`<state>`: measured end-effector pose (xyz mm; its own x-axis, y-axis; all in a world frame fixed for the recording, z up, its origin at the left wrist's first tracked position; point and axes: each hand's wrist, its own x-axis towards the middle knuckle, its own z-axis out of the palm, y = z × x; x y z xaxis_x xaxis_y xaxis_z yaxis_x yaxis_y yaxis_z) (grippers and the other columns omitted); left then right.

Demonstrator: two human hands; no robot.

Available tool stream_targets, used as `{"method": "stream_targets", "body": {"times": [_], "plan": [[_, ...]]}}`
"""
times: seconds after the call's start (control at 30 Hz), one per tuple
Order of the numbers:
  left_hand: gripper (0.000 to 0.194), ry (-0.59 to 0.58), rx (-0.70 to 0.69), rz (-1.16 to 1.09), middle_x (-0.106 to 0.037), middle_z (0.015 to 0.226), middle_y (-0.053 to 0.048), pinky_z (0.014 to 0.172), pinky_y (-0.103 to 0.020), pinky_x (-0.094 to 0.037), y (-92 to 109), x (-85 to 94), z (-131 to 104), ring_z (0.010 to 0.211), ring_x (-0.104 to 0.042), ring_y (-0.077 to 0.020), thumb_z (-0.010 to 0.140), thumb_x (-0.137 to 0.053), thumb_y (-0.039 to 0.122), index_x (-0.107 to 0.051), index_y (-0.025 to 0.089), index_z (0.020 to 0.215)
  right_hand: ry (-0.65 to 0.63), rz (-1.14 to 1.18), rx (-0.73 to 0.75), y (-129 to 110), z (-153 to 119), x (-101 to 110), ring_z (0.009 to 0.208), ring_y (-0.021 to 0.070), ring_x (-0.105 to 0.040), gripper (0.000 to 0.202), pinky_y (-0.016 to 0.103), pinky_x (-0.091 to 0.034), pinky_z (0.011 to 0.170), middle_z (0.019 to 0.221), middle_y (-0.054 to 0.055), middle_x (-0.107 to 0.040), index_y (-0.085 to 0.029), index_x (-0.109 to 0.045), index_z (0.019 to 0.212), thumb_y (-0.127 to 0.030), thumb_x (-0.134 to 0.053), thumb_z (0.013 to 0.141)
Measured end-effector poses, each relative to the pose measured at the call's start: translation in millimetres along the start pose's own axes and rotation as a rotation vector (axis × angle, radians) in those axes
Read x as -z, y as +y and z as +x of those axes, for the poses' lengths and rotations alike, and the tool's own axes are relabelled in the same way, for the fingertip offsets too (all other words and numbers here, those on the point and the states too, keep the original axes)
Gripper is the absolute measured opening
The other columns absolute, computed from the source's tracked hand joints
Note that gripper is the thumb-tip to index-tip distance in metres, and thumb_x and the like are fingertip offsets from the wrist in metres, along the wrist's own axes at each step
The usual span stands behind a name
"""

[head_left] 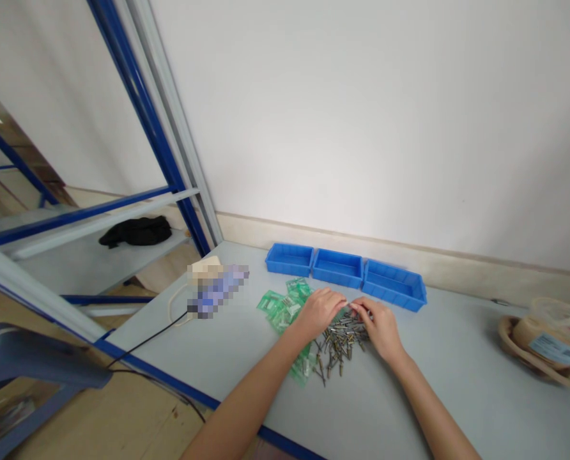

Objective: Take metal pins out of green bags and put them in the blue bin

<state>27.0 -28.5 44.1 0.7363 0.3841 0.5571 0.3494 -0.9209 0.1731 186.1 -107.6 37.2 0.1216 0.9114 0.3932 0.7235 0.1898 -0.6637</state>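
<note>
My left hand (322, 311) and my right hand (379, 326) meet above a pile of small metal fasteners (337, 348), thin grey shanks with some brassy parts. Both hands are closed, thumbs and fingertips pinched and almost touching each other. A small pale bit shows between the fingertips, too small to name. Green-printed plastic bags (276, 311) lie to the left of the pile, some passing under my left wrist. Behind my hands stand three blue bins in a row: the left bin (289, 271), the middle bin (337, 277) and the right bin (393, 293).
A pixelated blue item (220, 291) with a black cable lies on the table's left. At the right edge, a plastic cup (551, 338) sits in a brown tray (510, 351). A wall (371, 128) rises behind; a blue-and-grey rack (170, 153) and a plastic stool (36, 364) stand left.
</note>
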Motion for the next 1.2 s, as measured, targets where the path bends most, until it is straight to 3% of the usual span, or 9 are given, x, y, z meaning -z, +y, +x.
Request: {"method": "stream_targets", "body": {"times": [0.1, 0.23, 0.47, 0.67, 0.9, 1.07, 1.2], "plan": [[0.030, -0.004, 0.037, -0.042, -0.060, 0.075, -0.002, 0.070, -0.027, -0.038, 1.3, 1.6, 0.4, 0.075, -0.051, -0.0151, 0.097, -0.032, 0.027, -0.056, 0.016, 0.080, -0.029, 0.061, -0.036, -1.0, 0.2, -0.7, 0.060, 0.0162, -0.056, 0.037, 0.027, -0.040, 0.062, 0.066, 0.001, -0.062, -0.021, -0.057, 0.073, -0.046, -0.036, 0.091], [0.034, -0.023, 0.072, -0.080, -0.056, 0.068, -0.001, 0.068, -0.027, -0.038, 2.0, 2.3, 0.9, 0.071, -0.050, -0.0148, 0.096, -0.033, 0.027, -0.053, 0.017, 0.070, -0.007, 0.072, -0.035, -1.6, 0.0, -0.8, 0.064, 0.0169, -0.057, 0.032, 0.026, -0.041, 0.063, 0.075, 0.001, -0.065, -0.021, -0.059, 0.089, -0.048, -0.041, 0.089], [0.023, 0.007, 0.138, -0.223, -0.059, 0.077, -0.001, 0.071, -0.025, -0.039, 1.7, -1.7, 0.1, 0.076, -0.052, -0.0138, 0.095, -0.039, 0.027, -0.057, 0.017, 0.084, -0.058, 0.042, -0.014, -7.8, 0.6, 4.2, 0.058, 0.0157, -0.054, 0.047, 0.026, -0.038, 0.060, 0.058, 0.001, -0.058, -0.020, -0.054, 0.061, -0.049, -0.032, 0.092], [0.031, -0.014, 0.218, -0.232, -0.055, 0.069, 0.001, 0.069, -0.024, -0.037, 4.2, -1.2, 1.0, 0.071, -0.051, -0.0127, 0.095, -0.037, 0.026, -0.053, 0.017, 0.070, 0.005, 0.033, -0.002, -6.5, -0.6, 1.2, 0.065, 0.0161, -0.058, 0.037, 0.027, -0.043, 0.064, 0.082, 0.002, -0.068, -0.021, -0.062, 0.093, -0.052, -0.042, 0.087], [0.034, -0.034, 0.188, -0.233, -0.055, 0.066, 0.001, 0.069, -0.025, -0.038, 4.6, 2.3, 1.2, 0.069, -0.051, -0.0127, 0.096, -0.037, 0.029, -0.055, 0.017, 0.070, -0.042, 0.003, -0.006, -5.1, 0.1, 2.1, 0.063, 0.0174, -0.058, 0.042, 0.027, -0.042, 0.061, 0.065, 0.002, -0.064, -0.022, -0.059, 0.070, -0.050, -0.035, 0.091], [0.037, -0.031, 0.208, -0.166, -0.054, 0.061, 0.001, 0.068, -0.026, -0.037, 3.6, 2.7, 0.3, 0.064, -0.050, -0.0127, 0.095, -0.038, 0.029, -0.054, 0.017, 0.063, -0.077, 0.037, -0.008, -6.6, 0.1, 2.6, 0.063, 0.0167, -0.057, 0.039, 0.026, -0.041, 0.062, 0.067, 0.001, -0.064, -0.022, -0.060, 0.075, -0.051, -0.037, 0.090], [0.041, -0.056, 0.216, -0.179, -0.055, 0.059, 0.002, 0.070, -0.025, -0.038, 4.7, 1.8, 0.5, 0.064, -0.052, -0.0127, 0.095, -0.039, 0.030, -0.053, 0.017, 0.058, -0.099, 0.018, -0.001, -6.7, -0.7, 1.5, 0.058, 0.0163, -0.054, 0.047, 0.026, -0.038, 0.060, 0.058, 0.000, -0.059, -0.021, -0.055, 0.064, -0.053, -0.033, 0.091]]}}
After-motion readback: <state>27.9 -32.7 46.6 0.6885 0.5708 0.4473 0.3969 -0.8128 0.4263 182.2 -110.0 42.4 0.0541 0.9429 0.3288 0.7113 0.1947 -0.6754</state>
